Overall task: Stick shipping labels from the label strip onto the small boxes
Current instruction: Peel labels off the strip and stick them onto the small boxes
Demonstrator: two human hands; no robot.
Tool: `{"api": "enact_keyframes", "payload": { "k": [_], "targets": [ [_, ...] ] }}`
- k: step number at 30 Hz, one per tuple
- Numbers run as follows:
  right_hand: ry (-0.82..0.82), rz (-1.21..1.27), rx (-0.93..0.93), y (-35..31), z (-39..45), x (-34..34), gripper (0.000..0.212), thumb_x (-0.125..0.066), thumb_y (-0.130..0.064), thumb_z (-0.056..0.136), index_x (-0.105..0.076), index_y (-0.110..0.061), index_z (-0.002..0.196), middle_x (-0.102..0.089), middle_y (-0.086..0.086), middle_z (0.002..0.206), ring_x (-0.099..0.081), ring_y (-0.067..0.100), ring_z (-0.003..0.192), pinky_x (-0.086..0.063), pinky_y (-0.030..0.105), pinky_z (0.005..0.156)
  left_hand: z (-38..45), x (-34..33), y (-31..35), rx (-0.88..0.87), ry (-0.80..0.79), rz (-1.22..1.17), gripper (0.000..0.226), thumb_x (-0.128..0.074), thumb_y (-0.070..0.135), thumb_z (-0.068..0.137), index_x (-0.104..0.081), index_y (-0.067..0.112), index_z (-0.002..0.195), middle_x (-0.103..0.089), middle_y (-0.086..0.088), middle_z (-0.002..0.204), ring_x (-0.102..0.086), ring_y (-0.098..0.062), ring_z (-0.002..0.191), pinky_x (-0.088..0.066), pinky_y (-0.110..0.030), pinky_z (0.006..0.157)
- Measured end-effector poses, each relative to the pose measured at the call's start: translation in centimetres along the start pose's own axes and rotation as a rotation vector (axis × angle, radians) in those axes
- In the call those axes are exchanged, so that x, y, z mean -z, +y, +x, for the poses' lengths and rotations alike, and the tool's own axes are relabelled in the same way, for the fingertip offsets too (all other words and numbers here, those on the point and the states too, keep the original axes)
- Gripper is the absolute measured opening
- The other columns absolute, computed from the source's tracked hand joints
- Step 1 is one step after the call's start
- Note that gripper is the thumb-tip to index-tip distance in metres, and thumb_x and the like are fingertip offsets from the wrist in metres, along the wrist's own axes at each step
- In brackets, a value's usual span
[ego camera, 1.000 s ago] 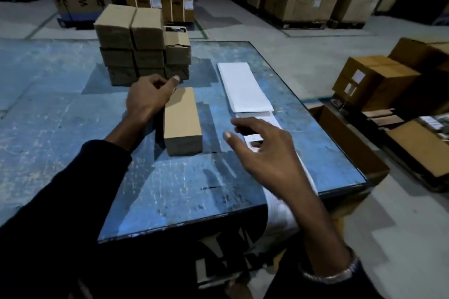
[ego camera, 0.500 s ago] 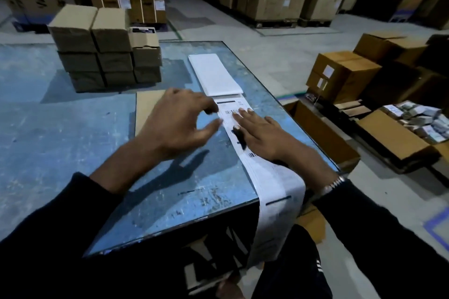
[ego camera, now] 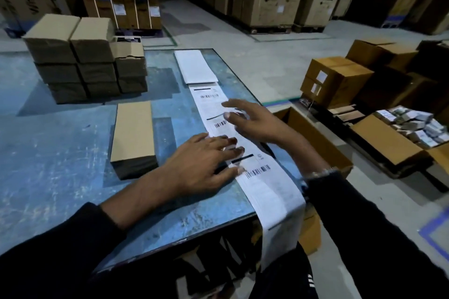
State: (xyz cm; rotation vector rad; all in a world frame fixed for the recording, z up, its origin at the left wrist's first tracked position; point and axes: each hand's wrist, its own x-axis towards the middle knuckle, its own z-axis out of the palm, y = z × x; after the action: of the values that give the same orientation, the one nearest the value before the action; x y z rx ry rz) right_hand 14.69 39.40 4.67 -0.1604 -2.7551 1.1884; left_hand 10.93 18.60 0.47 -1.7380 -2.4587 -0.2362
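Blue surface (ego camera: 60, 153): stack of small boxes (ego camera: 82, 56) at far left, three layers high. Single long box (ego camera: 133, 133) lies flat alone, just left of hands. Label strip (ego camera: 243, 153) runs from folded white pile (ego camera: 195, 67) at far edge, across surface, over near edge. Left hand (ego camera: 201, 167): flat, fingers spread, fingertips pressing strip near barcode, gripping nothing. Right hand (ego camera: 252, 121): fingers extended over strip, blurred, contact unclear, holding nothing. Open carton (ego camera: 315, 138) on floor right of surface, contents not visible. Labelled cartons (ego camera: 335, 80) beyond it.
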Motion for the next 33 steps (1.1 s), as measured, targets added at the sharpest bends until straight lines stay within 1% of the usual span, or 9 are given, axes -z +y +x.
{"api": "enact_keyframes", "payload": {
  "k": [2,6,9,12,16,20,24,29,33],
  "targets": [
    [-0.039,-0.07,0.046,0.1,-2.8,1.1,0.039,-0.068,-0.042,0.104,-0.067,-0.031,0.141,-0.063,-0.015,0.14,-0.058,0.003,0.133,-0.05,0.023,0.104,1.0,0.1,-0.5,0.044,-0.001,-0.01,0.057,-0.028,0.06,0.104,-0.057,0.036,0.147,-0.055,0.002,0.155,-0.048,-0.019,0.144,-0.033,-0.048,0.122],
    [-0.123,-0.157,0.05,1.7,-8.6,2.3,0.047,-0.072,-0.053,0.097,-0.061,-0.045,0.142,-0.049,-0.038,0.147,-0.044,-0.022,0.133,-0.04,0.02,0.113,2.0,-0.2,-1.3,0.128,-0.034,-0.071,0.061,-0.028,0.054,0.1,-0.05,0.037,0.154,-0.042,0.001,0.166,-0.038,-0.017,0.153,-0.026,-0.046,0.125],
    [-0.327,-0.219,-0.01,2.8,-10.7,2.7,0.074,-0.076,-0.069,0.084,-0.046,-0.059,0.151,-0.019,-0.038,0.169,-0.011,-0.013,0.156,-0.017,0.035,0.131,1.9,-0.5,-1.4,0.147,-0.043,-0.118,0.062,-0.028,0.048,0.099,-0.046,0.035,0.158,-0.036,0.003,0.169,-0.032,-0.015,0.156,-0.027,-0.042,0.125],
    [-0.501,-0.281,-0.001,2.7,-11.9,3.4,0.106,-0.087,-0.068,0.071,-0.023,-0.068,0.155,0.011,-0.052,0.161,0.026,-0.024,0.146,0.017,0.025,0.124,1.8,-0.2,-1.6,0.167,-0.039,-0.181,0.061,-0.031,0.047,0.098,-0.051,0.034,0.155,-0.039,0.003,0.167,-0.036,-0.015,0.155,-0.032,-0.042,0.123],
    [-0.598,-0.402,0.051,3.0,-13.4,3.5,0.127,-0.093,-0.061,0.069,-0.003,-0.068,0.159,0.028,-0.038,0.166,0.038,-0.009,0.149,0.024,0.033,0.124,1.6,-0.3,-1.6,0.167,-0.023,-0.229,0.064,-0.03,0.05,0.097,-0.054,0.033,0.153,-0.042,0.003,0.166,-0.038,-0.016,0.154,-0.035,-0.043,0.122],
    [-0.423,-0.396,0.156,4.6,-13.7,2.8,0.098,-0.088,-0.059,0.079,-0.026,-0.07,0.155,0.008,-0.036,0.172,0.019,-0.009,0.157,0.005,0.044,0.133,1.4,-0.4,-1.3,0.16,-0.001,-0.232,0.059,-0.033,0.05,0.101,-0.056,0.032,0.151,-0.045,0.001,0.164,-0.041,-0.017,0.152,-0.038,-0.046,0.12],
    [-0.345,-0.119,0.15,4.5,-13.8,3.8,0.058,-0.09,-0.053,0.077,-0.07,-0.056,0.131,-0.039,-0.033,0.163,-0.02,-0.006,0.158,-0.024,0.047,0.131,0.9,-0.1,-0.9,0.101,0.02,-0.264,0.051,-0.045,0.045,0.102,-0.063,0.026,0.146,-0.055,-0.009,0.156,-0.05,-0.024,0.144,-0.044,-0.051,0.114],
    [-0.161,0.207,0.093,4.4,-12.9,4.7,0.029,-0.087,-0.026,0.084,-0.085,-0.018,0.111,-0.081,-0.003,0.119,-0.075,0.018,0.115,-0.061,0.035,0.093,-0.2,0.5,0.7,-0.057,0.084,-0.342,0.042,-0.07,0.032,0.093,-0.073,0.019,0.133,-0.07,-0.004,0.135,-0.064,-0.02,0.124,-0.052,-0.042,0.103],
    [-0.122,0.406,-0.03,3.9,-11.7,4.5,0.014,-0.081,-0.023,0.09,-0.085,-0.011,0.097,-0.083,0.014,0.1,-0.08,0.034,0.093,-0.06,0.033,0.072,-1.1,1.0,3.3,-0.104,0.114,-0.372,0.047,-0.068,0.044,0.092,-0.067,0.022,0.134,-0.073,0.003,0.123,-0.067,-0.019,0.109,-0.052,-0.041,0.095]
  ]
}}
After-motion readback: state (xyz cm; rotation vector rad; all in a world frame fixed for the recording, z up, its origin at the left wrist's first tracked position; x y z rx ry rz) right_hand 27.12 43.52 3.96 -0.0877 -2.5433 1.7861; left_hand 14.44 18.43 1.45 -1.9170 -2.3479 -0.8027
